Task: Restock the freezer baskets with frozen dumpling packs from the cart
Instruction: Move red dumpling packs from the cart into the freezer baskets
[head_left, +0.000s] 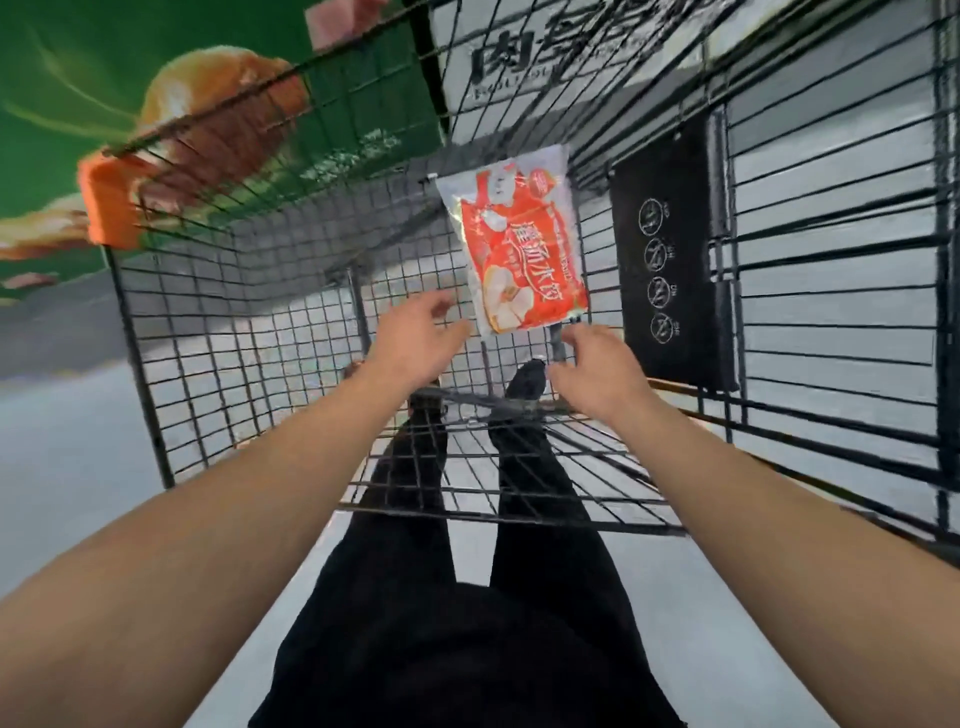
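Both hands, left hand (415, 338) and right hand (597, 364), are spread, nothing gripped, at frame centre. The dumpling pack (519, 244) above looks light, slippery, pliable. Its lower corners should be pinched.

Black coated wire makes up the cart (249, 312), matt, with an orange plastic corner cap (111, 200) at upper left. Centre frame, the dumpling pack (519, 244) is glossy plastic film, crinkled and catching light. Below, smooth grey floor (67, 441), slightly sheeny.
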